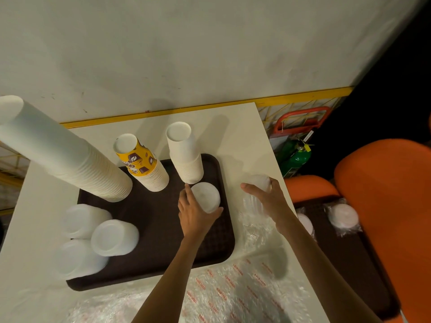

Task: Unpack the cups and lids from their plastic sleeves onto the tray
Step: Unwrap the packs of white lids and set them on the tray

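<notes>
Where the left hand grips: a short stack of translucent white plastic lids (pixel 206 198), round and frosted, at the right part of the tray, just beside the foot of the plain cup stack; whether it rests on the tray cannot be told.
Left hand (pixel 194 213): fingers and thumb curled round that lid stack from the near side, holding it.
Right hand (pixel 268 198): thumb and fingers wrapped round a clear plastic sleeve of lids (pixel 258 183), held over the table just right of the tray; loose film hangs below the palm.
Tray: dark brown textured plastic tray (pixel 151 220), rectangular with rounded corners, lying on the table.
Cups on tray: three upside-down stacks along the far side: a tall stack of white paper cups (pixel 70 157) at left, a stack topped by a yellow printed paper cup (pixel 142 164) in the middle, and a shorter stack of plain white paper cups (pixel 185 155) at right.
Other lids on tray: three frosted white lid stacks (pixel 114 237) clustered at the near left corner, close together.
Wrappings: crumpled clear plastic sleeves with red print (pixel 233 287) on the table's near edge.
Table: off-white flat tabletop (pixel 245 136) against a pale wall (pixel 210 43) with yellow trim.
Right of table: orange chairs (pixel 384 194); a second brown tray (pixel 349 257) carrying wrapped lid bundles (pixel 342 216); a green bottle (pixel 296 159) and a red-framed trolley (pixel 303 116) further back.
</notes>
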Motion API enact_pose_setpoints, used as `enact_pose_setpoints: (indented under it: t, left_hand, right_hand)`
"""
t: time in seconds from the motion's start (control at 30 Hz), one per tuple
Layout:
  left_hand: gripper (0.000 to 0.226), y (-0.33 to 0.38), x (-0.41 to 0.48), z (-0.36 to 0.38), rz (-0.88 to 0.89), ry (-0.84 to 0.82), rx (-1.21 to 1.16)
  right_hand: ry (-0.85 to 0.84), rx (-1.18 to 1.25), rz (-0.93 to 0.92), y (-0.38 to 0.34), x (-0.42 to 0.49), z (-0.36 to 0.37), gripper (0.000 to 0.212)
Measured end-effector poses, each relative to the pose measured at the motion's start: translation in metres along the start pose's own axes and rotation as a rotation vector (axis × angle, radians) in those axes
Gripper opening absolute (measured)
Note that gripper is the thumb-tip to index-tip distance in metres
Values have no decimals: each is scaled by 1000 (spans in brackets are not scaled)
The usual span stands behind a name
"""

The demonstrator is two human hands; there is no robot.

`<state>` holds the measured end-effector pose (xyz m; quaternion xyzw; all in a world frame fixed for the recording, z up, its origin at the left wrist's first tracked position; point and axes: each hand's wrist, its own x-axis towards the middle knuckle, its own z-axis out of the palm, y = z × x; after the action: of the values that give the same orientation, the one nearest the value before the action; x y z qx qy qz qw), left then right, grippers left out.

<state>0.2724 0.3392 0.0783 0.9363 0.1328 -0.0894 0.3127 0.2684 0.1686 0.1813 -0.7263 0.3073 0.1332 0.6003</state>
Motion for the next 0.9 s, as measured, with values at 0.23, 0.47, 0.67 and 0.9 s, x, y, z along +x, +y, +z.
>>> enact_pose_setpoints:
  t: [0.23,0.47,0.67,0.9]
  left_hand:
    - [116,3,1,12,-44,66,36]
    - [113,4,2,16,-62,90,11]
    - [120,2,-1,15,-46,41,-9]
    - [117,-5,-27,-7,37,73,-279]
  right_hand:
    - [-6,-6,6,3,0,2,86]
    - [-18,9,20,1,-1,3,85]
    - [-17,47,20,-1,-4,0,85]
    - [-17,110,-9,-4,-21,-7,105]
